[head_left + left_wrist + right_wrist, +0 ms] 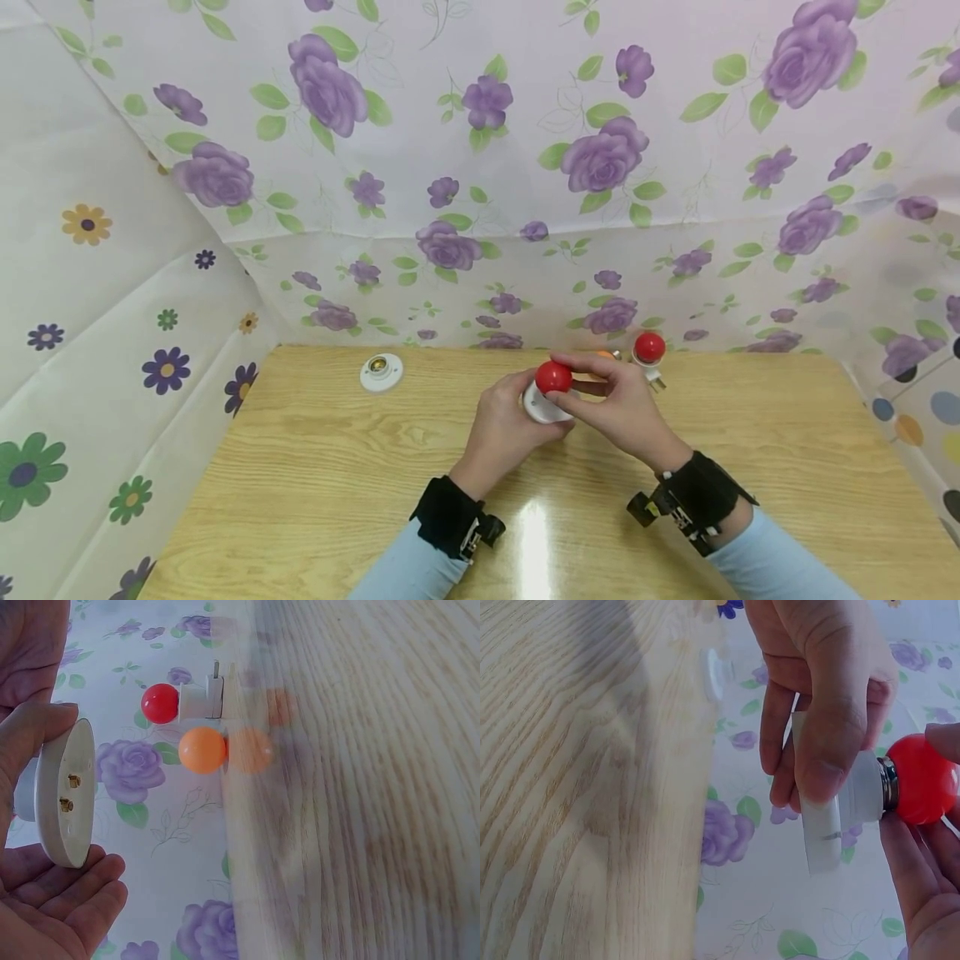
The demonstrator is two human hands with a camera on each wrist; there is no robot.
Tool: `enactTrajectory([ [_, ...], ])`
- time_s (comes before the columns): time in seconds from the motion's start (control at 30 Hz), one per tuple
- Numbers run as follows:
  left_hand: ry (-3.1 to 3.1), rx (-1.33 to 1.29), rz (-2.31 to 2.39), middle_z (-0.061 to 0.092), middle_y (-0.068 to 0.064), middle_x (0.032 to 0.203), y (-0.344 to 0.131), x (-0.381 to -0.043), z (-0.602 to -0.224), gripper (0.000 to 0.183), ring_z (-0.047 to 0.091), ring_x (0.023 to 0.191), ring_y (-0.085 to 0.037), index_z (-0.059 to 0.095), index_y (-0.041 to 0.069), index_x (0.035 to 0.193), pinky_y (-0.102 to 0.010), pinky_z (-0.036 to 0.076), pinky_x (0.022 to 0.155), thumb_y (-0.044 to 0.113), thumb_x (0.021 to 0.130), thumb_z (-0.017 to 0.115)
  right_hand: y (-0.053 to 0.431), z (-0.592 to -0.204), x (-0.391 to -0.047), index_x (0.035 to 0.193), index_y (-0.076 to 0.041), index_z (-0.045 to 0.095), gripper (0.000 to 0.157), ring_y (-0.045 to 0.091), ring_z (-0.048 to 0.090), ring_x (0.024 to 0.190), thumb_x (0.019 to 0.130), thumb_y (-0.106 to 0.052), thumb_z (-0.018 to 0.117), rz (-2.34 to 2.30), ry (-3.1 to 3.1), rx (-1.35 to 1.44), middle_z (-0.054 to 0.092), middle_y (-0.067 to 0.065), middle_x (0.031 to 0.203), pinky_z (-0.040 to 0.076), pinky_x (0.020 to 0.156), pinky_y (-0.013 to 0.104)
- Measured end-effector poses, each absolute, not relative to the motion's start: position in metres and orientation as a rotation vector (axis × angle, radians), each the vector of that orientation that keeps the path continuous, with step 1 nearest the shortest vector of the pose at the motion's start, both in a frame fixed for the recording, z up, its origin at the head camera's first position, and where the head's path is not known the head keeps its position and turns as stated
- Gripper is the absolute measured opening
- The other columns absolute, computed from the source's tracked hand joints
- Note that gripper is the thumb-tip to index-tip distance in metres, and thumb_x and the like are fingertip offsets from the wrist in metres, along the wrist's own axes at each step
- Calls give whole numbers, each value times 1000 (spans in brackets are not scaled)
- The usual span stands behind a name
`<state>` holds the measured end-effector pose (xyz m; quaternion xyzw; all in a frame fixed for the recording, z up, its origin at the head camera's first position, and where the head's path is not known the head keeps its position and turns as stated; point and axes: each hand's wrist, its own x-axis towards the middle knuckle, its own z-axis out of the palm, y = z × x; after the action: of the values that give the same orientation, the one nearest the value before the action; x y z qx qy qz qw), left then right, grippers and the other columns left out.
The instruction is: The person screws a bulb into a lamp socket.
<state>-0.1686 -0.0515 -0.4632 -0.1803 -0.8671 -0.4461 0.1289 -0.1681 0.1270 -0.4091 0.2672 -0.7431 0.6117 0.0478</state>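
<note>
My left hand (508, 421) grips a round white lamp holder (542, 407) by its disc-shaped base, raised above the table. Two brass screws show on the underside of the base in the left wrist view. A red light bulb (553, 377) sits at the holder's mouth, part of its metal cap (889, 784) visible outside it in the right wrist view. The thumb and fingers of my right hand (618, 408) pinch the red bulb's globe.
At the back left of the wooden table (337, 500) lies another white lamp holder (382, 372) with a brass socket. Behind my right hand are an orange bulb (202, 750) and a second red bulb (649, 347) in a white plug-in socket (651, 371). Flowered cloth (487, 183) hangs behind.
</note>
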Motion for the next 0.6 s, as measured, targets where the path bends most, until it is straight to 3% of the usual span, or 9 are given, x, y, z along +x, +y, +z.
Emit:
enactTrajectory([
  [0.37,-2503,-540,-1311,57,15,107,-52,-168,-463,60,53,96,-2,57,28,119,-24,45,77,48,67,78,124,-401,-163,115,-5,61,44,24,56,106,74,-10,77,1861,-2259,738,58,8,117,48,79,45],
  [0.6,-2508,-524,-1314,57,17,108,-53,-168,-463,60,53,96,-1,58,28,119,-25,45,79,48,67,78,128,-394,-164,126,-7,56,47,30,48,116,82,-11,71,1835,-2302,848,53,4,126,43,87,48],
])
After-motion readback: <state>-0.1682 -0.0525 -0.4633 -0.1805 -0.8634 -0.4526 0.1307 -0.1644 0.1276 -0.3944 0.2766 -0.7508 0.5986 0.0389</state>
